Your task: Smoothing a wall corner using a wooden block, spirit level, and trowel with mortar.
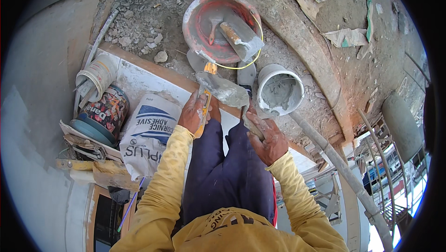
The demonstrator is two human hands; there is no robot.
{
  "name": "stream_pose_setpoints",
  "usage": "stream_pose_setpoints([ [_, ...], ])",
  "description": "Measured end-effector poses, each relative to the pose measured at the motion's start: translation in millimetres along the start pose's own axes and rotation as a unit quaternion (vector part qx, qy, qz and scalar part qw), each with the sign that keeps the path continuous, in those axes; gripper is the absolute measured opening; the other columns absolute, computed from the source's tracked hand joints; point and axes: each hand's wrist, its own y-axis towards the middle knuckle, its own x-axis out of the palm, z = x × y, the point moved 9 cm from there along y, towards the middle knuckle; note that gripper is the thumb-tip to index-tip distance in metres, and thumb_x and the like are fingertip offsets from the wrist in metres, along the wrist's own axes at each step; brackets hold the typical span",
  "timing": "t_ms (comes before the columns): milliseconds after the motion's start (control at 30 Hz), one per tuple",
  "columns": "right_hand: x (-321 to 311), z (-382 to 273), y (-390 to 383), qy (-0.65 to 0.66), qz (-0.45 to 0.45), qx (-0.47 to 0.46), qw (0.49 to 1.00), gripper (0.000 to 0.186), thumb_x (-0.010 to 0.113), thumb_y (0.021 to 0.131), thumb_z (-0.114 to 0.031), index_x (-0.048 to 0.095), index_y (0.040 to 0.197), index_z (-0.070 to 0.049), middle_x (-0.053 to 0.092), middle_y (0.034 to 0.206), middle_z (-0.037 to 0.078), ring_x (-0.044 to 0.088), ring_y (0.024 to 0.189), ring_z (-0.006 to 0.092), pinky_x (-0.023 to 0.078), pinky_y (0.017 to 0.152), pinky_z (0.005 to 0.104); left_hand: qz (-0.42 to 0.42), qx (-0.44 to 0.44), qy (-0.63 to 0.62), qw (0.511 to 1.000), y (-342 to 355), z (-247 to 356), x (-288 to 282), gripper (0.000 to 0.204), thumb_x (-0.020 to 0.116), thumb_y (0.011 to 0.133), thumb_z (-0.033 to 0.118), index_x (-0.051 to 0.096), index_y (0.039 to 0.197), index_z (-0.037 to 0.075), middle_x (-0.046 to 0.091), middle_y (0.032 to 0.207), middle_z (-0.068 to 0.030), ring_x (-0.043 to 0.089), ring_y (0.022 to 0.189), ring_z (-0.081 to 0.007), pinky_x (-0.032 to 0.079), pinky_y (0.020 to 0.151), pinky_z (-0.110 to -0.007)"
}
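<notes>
Tool (203, 116) in left hand (188, 113) was yellow; flat piece (253, 127) in right hand (269, 138), grey. Beyond the grip: basin (189, 34) was red, grey-smeared; bucket (268, 69) white. Left of it: sack (151, 136) was white, blue-striped; tub (109, 113) partly teal, pattern possibly floral. Sleeves (165, 173) were yellow.

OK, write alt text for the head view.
A person's left hand holds a yellow-handled tool and their right hand a grey-smeared object, too obscured to identify. Ahead, a red tub holds a trowel and a paintbrush; a white bucket of grey paste is to its right.
</notes>
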Motion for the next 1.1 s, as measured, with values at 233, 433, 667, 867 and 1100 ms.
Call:
stream_pose_setpoints([
  [233,-10.8,11.9,6.7,0.064,0.098,-0.005,0.993,0.054,0.068,0.082,-0.012,0.056,0.135,-0.018,0.062,0.103,0.016,0.066,0.087,0.0360,0.053,0.078,0.0424,-0.016,-0.010,-0.087,0.996,-3.8,-5.5,-4.0,0.054,0.042,0.100,0.052,0.047,0.131,0.008,0.059,0.086,-0.0083,0.057,0.063,-0.0145,0.049,0.056,-0.028],
  [433,12.6,11.7,-21.9,0.014,0.037,-0.018,0.999,0.054,0.070,0.082,-0.022,0.057,0.135,-0.029,0.063,0.102,0.014,0.066,0.087,0.0352,0.055,0.075,0.0420,-0.027,-0.028,-0.220,0.975,0.5,-6.3,-9.2,0.052,0.043,0.099,0.051,0.048,0.126,0.007,0.059,0.085,-0.0106,0.058,0.063,-0.0184,0.050,0.056,-0.031],
  [667,9.9,5.0,-9.4,0.010,0.058,-0.011,0.998,0.054,0.070,0.083,-0.025,0.057,0.135,-0.031,0.062,0.104,0.012,0.066,0.086,0.0346,0.055,0.076,0.0419,-0.022,-0.007,-0.196,0.980,-1.1,-1.7,-7.3,0.052,0.043,0.098,0.050,0.049,0.122,0.005,0.058,0.084,-0.0108,0.057,0.061,-0.0183,0.049,0.055,-0.030],
  [867,17.2,2.1,-16.6,-0.002,0.027,0.023,0.999,0.055,0.069,0.084,-0.025,0.054,0.137,-0.031,0.063,0.104,0.012,0.067,0.086,0.0351,0.055,0.079,0.0434,-0.027,-0.005,-0.201,0.979,-0.9,-7.4,-10.9,0.052,0.043,0.098,0.051,0.050,0.121,0.005,0.058,0.082,-0.0105,0.057,0.061,-0.0178,0.049,0.055,-0.030],
  [1100,2.7,-0.3,-2.4,0.077,0.117,-0.013,0.990,0.053,0.068,0.083,-0.015,0.056,0.135,-0.018,0.064,0.109,0.018,0.066,0.092,0.0368,0.053,0.081,0.0430,-0.027,-0.010,-0.225,0.974,0.2,-7.6,-10.2,0.050,0.044,0.098,0.050,0.051,0.119,0.005,0.061,0.084,-0.0113,0.059,0.062,-0.0191,0.050,0.057,-0.032],
])
